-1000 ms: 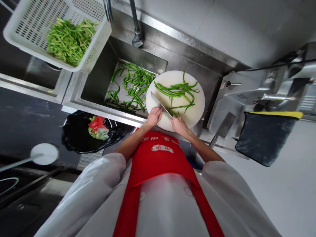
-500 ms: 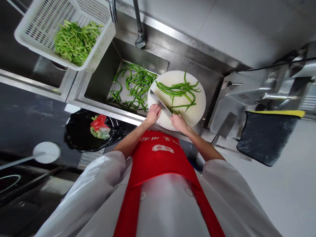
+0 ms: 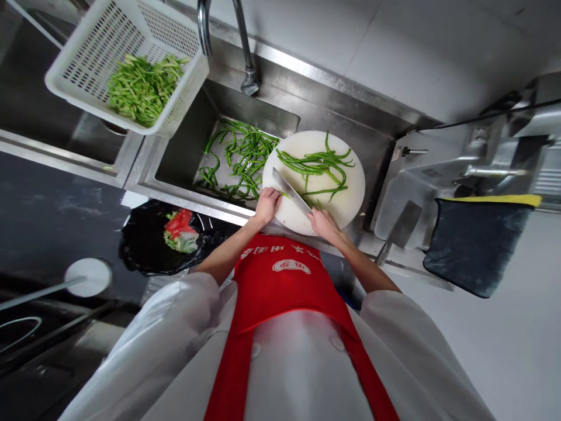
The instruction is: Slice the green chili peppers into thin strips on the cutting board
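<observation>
My right hand is closed round the handle of a kitchen knife, its blade slanting up and left over the round white cutting board. At the board's left edge, my left hand has its fingers curled together. A short green bean end shows between those fingertips and the blade; how much the hand holds is hidden. Cut bean pieces lie by the knife's heel, near my right hand. Several long green beans are spread across the upper half of the board.
The sink left of the board holds more long beans. A white basket of cut green vegetables stands over its left edge. A faucet hangs behind. Below left is a black-lined bin; at right, a cleaver and dark cloth.
The knife and my right hand have shifted slightly right on the board. My left hand has drawn a little left, opening a gap where a bean end shows. The view has shifted slightly.
</observation>
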Demonstrator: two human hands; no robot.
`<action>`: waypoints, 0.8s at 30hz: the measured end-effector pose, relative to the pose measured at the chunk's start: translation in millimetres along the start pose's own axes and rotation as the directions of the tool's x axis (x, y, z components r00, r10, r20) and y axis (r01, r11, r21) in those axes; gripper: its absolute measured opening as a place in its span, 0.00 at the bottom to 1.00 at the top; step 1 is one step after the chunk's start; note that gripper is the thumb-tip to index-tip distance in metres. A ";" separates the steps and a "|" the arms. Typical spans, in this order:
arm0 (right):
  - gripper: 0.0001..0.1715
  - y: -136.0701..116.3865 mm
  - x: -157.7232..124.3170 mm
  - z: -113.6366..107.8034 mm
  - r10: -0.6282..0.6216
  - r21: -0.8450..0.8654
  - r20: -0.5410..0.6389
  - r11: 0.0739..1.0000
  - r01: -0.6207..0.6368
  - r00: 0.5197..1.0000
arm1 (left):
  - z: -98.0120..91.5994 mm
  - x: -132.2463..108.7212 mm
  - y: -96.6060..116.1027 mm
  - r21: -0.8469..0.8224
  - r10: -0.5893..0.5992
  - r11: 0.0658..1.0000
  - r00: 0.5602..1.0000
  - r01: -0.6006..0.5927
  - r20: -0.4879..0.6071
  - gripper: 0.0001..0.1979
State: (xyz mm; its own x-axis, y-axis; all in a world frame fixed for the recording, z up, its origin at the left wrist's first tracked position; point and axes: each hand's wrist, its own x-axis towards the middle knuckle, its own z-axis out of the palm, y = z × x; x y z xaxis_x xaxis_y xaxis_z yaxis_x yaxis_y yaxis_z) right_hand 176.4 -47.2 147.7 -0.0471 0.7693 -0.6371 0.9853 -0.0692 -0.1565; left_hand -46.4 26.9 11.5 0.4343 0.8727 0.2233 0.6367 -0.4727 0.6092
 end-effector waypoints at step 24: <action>0.22 -10.6 -10.3 8.3 0.014 -0.019 0.045 1.000 -0.013 0.999 | -0.4 -6.2 -6.3 -0.069 0.012 0.998 1.000 -0.012 -0.001 0.14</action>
State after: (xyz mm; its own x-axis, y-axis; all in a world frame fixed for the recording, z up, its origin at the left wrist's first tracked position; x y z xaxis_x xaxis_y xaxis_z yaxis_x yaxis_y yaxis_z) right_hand 165.0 -59.7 149.7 -0.0410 0.7389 -0.6726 0.9887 -0.0672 -0.1340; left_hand -53.3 24.5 6.6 0.4414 0.8670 0.2311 0.5859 -0.4736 0.6576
